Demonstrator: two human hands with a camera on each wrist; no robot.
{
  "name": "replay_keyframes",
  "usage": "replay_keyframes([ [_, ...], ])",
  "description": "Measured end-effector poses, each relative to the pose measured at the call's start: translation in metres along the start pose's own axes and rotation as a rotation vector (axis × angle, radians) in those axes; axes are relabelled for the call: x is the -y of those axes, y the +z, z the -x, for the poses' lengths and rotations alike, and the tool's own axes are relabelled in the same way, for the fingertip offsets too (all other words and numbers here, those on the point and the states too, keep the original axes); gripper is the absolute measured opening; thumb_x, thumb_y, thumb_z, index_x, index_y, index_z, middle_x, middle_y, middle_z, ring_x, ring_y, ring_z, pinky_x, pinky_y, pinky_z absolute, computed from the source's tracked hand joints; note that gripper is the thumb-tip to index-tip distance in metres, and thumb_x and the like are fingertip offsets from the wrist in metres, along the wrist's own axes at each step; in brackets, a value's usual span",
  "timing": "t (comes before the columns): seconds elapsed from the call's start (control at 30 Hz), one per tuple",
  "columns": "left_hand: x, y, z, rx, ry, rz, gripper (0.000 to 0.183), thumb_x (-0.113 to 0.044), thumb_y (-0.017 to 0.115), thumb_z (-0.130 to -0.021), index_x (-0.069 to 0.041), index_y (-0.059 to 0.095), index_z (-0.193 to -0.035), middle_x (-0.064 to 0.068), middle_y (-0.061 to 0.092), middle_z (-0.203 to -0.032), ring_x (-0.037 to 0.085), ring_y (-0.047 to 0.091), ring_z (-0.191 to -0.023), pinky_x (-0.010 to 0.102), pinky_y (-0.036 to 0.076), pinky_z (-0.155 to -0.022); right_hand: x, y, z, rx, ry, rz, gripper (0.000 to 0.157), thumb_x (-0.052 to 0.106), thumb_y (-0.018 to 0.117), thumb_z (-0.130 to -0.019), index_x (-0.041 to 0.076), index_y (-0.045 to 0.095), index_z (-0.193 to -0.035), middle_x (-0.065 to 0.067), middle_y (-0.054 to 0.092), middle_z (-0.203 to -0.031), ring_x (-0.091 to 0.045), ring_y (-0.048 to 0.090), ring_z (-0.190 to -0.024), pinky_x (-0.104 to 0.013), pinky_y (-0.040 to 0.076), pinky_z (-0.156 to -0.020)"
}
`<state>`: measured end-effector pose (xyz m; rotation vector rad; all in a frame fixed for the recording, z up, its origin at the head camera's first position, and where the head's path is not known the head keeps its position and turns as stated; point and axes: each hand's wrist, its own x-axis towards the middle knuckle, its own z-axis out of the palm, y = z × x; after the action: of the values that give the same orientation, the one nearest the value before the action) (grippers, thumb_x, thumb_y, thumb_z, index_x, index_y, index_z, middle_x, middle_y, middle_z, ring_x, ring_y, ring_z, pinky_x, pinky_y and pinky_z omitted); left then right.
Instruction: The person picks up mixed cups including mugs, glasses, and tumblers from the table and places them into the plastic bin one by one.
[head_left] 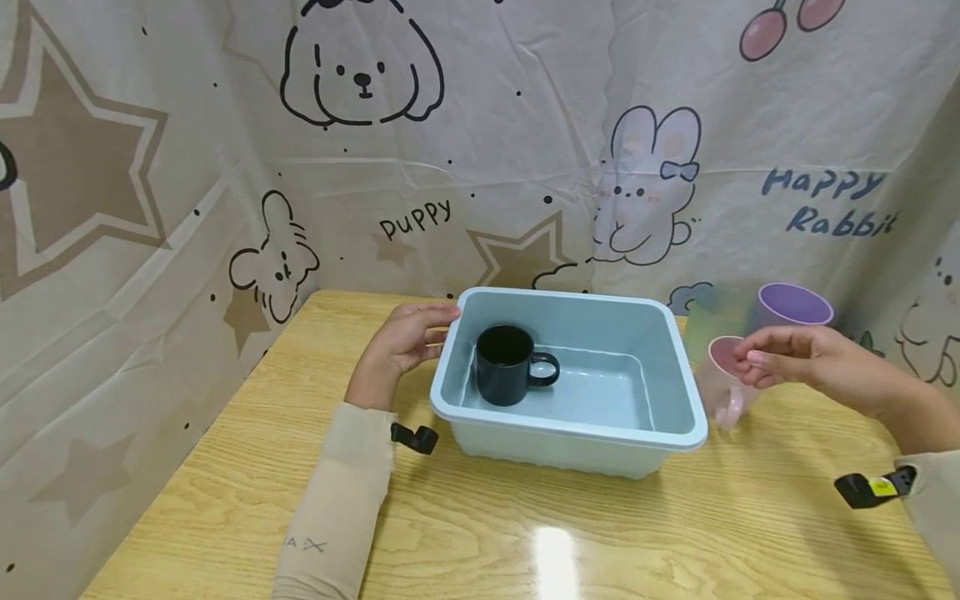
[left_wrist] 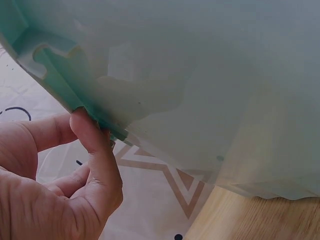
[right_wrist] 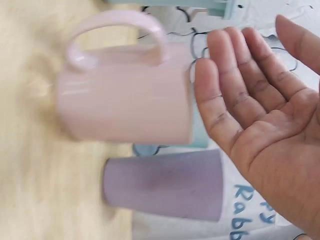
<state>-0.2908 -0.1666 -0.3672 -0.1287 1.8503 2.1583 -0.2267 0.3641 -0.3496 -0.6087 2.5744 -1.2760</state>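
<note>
A light blue plastic basin (head_left: 570,437) stands on the table, with a black mug (head_left: 504,367) upright inside at its left end, handle to the right. My left hand (head_left: 408,337) holds the basin's left rim; in the left wrist view its fingertips are right at the rim's underside. Just right of the basin stands a pink mug (right_wrist: 125,100), its handle toward me. My right hand (head_left: 802,367) hovers by that mug's top, holding nothing, and in the right wrist view its fingers (right_wrist: 225,60) are loosely bent, with the thumb apart.
Behind the pink mug stands a purple cup (head_left: 795,304). A pale green translucent cup (head_left: 708,317) is beside it, partly hidden by the basin. Wooden table (head_left: 450,533) spreads in front, and a printed cloth (head_left: 517,150) hangs behind.
</note>
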Motion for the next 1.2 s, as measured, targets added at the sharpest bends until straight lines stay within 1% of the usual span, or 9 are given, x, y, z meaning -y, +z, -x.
replay_keyframes([
  [0.07, 0.0, 0.0, 0.0, 0.001, 0.0, 0.0, 0.038, -0.013, 0.071, -0.097, 0.004, 0.063, -0.131, 0.005, 0.067, -0.107, 0.016, 0.067, -0.086, 0.028, 0.06, -0.073, -0.007, 0.002, 0.005, 0.008, -0.027, -0.022, 0.021, 0.002, 0.054, -0.105, -0.008, 0.06, -0.123, -0.014, 0.073, -0.106, -0.021, 0.072, -0.093, -0.03, 0.061, -0.079],
  [0.23, 0.0, 0.0, 0.0, 0.005, 0.007, -0.005, 0.039, -0.014, 0.071, -0.098, 0.005, 0.063, -0.131, 0.005, 0.068, -0.105, 0.016, 0.068, -0.085, 0.027, 0.06, -0.072, -0.025, 0.004, 0.017, 0.084, -0.098, -0.083, 0.02, -0.006, 0.05, -0.104, -0.013, 0.059, -0.121, -0.013, 0.074, -0.108, -0.02, 0.072, -0.093, -0.031, 0.061, -0.079],
  [0.33, 0.0, -0.001, 0.0, 0.005, 0.007, -0.006, 0.039, -0.014, 0.071, -0.097, 0.005, 0.063, -0.131, 0.005, 0.068, -0.106, 0.016, 0.068, -0.085, 0.027, 0.06, -0.073, -0.035, 0.005, 0.021, 0.122, -0.104, -0.107, 0.022, -0.008, 0.048, -0.104, -0.015, 0.059, -0.121, -0.01, 0.075, -0.111, -0.022, 0.073, -0.094, -0.031, 0.061, -0.08],
  [0.43, 0.0, 0.0, 0.0, 0.005, 0.004, -0.006, 0.039, -0.014, 0.072, -0.097, 0.004, 0.064, -0.13, 0.006, 0.068, -0.107, 0.016, 0.068, -0.086, 0.028, 0.061, -0.074, -0.042, 0.005, 0.025, 0.162, -0.079, -0.136, 0.023, -0.006, 0.047, -0.105, -0.015, 0.058, -0.123, -0.009, 0.074, -0.112, -0.023, 0.073, -0.096, -0.032, 0.061, -0.082],
  [0.67, 0.0, 0.0, 0.0, -0.003, 0.002, -0.007, 0.035, -0.015, 0.072, -0.097, 0.002, 0.067, -0.126, 0.006, 0.068, -0.108, 0.017, 0.067, -0.087, 0.029, 0.061, -0.075, -0.054, 0.006, 0.029, 0.246, -0.069, -0.201, 0.027, -0.006, 0.042, -0.106, -0.018, 0.052, -0.129, -0.012, 0.072, -0.118, -0.022, 0.071, -0.104, -0.031, 0.06, -0.088],
  [0.9, 0.0, 0.0, 0.0, -0.003, -0.002, -0.007, 0.034, -0.015, 0.073, -0.097, 0.002, 0.067, -0.126, 0.007, 0.067, -0.108, 0.017, 0.067, -0.088, 0.029, 0.061, -0.075, -0.055, 0.014, 0.032, 0.235, 0.004, -0.179, 0.032, 0.001, 0.045, -0.108, -0.012, 0.054, -0.137, -0.011, 0.071, -0.126, -0.018, 0.069, -0.114, -0.024, 0.056, -0.092],
  [1.03, 0.0, 0.0, -0.001, 0.0, -0.003, -0.003, 0.037, -0.015, 0.072, -0.097, 0.004, 0.066, -0.128, 0.007, 0.068, -0.108, 0.018, 0.067, -0.088, 0.028, 0.061, -0.074, -0.053, 0.02, 0.031, 0.199, 0.047, -0.125, 0.033, 0.006, 0.048, -0.109, -0.007, 0.057, -0.138, -0.002, 0.071, -0.128, -0.009, 0.066, -0.116, -0.021, 0.054, -0.091],
  [1.1, 0.0, -0.001, -0.001, 0.003, -0.003, -0.002, 0.038, -0.015, 0.072, -0.097, 0.004, 0.065, -0.129, 0.006, 0.068, -0.107, 0.018, 0.067, -0.088, 0.028, 0.061, -0.074, -0.052, 0.022, 0.03, 0.173, 0.065, -0.097, 0.033, 0.008, 0.049, -0.108, -0.006, 0.059, -0.137, 0.0, 0.071, -0.128, -0.006, 0.065, -0.116, -0.02, 0.052, -0.09],
  [1.2, 0.0, -0.001, -0.002, 0.002, -0.004, -0.003, 0.038, -0.015, 0.072, -0.097, 0.004, 0.065, -0.129, 0.007, 0.068, -0.108, 0.018, 0.067, -0.089, 0.028, 0.061, -0.074, -0.054, 0.025, 0.029, 0.182, 0.045, -0.158, 0.033, 0.006, 0.048, -0.108, -0.008, 0.057, -0.137, -0.001, 0.07, -0.13, -0.004, 0.064, -0.118, -0.018, 0.05, -0.093],
])
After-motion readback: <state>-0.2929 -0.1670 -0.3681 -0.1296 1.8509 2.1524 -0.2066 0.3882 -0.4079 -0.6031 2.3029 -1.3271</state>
